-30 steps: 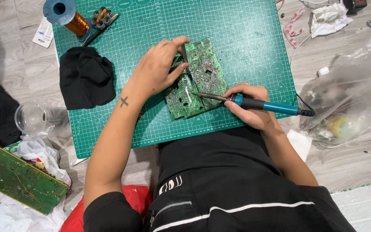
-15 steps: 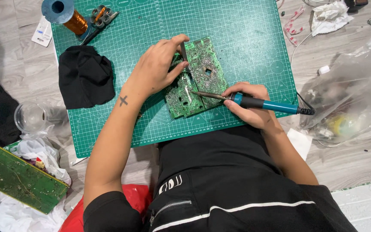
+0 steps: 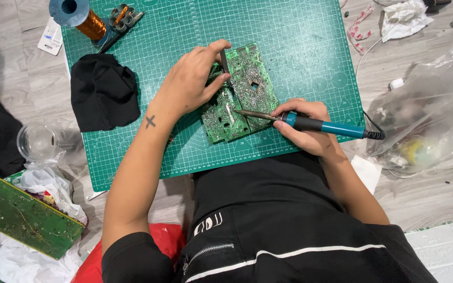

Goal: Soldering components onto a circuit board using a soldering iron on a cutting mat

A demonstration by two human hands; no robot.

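A green circuit board [image 3: 247,84] lies solder side up on a green cutting mat [image 3: 294,36]. My left hand [image 3: 192,81] rests on the board's left part and pinches a thin dark tool [image 3: 225,63] between thumb and forefinger, its tip pointing down at the board. My right hand [image 3: 305,128] grips a soldering iron [image 3: 321,126] with a black and teal handle. The iron's metal tip touches the board near its lower middle.
A black cloth [image 3: 103,91] lies on the mat's left. A copper wire spool [image 3: 79,15] and pliers [image 3: 121,18] sit at the top left. Another green board [image 3: 22,215] and a glass jar [image 3: 38,141] are left of me; a clear plastic bag [image 3: 431,115] is right.
My view has drifted slightly. Both hands stay on the board and the iron's tip remains at about the same spot.
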